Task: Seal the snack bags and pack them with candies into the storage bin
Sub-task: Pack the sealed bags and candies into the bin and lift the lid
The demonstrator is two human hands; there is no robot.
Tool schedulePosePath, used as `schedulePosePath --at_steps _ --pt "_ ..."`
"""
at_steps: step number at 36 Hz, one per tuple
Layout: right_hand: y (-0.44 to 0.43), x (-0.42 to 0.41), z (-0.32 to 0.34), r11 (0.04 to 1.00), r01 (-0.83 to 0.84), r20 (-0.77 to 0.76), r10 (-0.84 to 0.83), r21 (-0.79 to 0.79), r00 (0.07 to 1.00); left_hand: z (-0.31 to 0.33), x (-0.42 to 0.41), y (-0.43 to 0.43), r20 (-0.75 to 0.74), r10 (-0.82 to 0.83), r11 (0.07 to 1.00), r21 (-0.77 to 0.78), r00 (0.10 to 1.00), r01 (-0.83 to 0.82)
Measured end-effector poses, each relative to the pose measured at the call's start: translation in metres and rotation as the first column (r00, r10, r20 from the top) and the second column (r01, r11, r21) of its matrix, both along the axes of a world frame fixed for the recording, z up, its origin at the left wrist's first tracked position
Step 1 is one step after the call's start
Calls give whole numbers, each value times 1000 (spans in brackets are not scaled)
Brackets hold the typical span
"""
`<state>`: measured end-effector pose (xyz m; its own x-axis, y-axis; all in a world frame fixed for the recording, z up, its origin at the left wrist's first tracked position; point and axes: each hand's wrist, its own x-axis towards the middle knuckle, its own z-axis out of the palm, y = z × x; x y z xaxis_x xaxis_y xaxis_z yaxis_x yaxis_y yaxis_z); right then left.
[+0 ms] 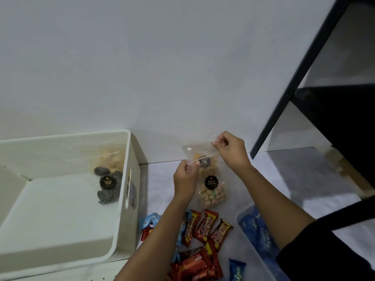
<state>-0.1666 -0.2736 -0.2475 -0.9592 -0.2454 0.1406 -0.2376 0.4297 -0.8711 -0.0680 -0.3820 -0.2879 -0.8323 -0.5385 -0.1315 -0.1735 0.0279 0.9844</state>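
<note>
I am holding a clear snack bag point(211, 179) upright at the centre of the frame, its base resting on the white bench point(294, 179). My left hand point(185, 176) is pinching the lower left end of the bag's open top strip between thumb and fingers, and my right hand point(229, 150) is pinching the upper right end of that strip, so the mouth is running slanted between them. The bag is holding small pale, pink and green biscuits and is carrying a round black label. At the left of the frame the white storage bin point(129, 151) is standing open against the wall, with 1 clear bag of dark swirled snacks point(108, 184) lying in its far right corner. At the lower centre of the frame, red and yellow wrapped candies point(205, 228) are lying scattered on the bench, under and beside my left forearm, mixed with a few light blue wrappers point(149, 219). At the lower right a clear tray of blue packets point(255, 230) is sitting under my right forearm.
</note>
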Motion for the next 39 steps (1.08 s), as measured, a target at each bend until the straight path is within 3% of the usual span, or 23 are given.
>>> schedulePosePath --at_steps 3,7,13,17,23,32,39 --pt "10 14 14 999 -26 -24 27 45 999 17 8 1 -81 -129 990 51 988 133" --pt "18 31 37 996 1 -74 5 86 997 46 20 2 -118 -209 978 -22 971 208" --pt "22 54 103 997 73 -109 -73 -1 991 122 47 -29 -255 -311 951 -87 916 298" --pt "8 77 160 999 -40 -109 40 10 993 173 75 -65 -277 -393 919 -148 877 365" --pt "-50 122 214 952 -276 -57 285 130 957 223 137 -133 -336 -308 950 -161 890 268" --pt "-167 176 194 842 -484 -6 500 238 866 201 218 -226 -252 -113 987 -141 961 79" --pt "-190 175 126 690 -471 69 525 549 848 134 219 -236 -61 -123 988 -106 991 116"
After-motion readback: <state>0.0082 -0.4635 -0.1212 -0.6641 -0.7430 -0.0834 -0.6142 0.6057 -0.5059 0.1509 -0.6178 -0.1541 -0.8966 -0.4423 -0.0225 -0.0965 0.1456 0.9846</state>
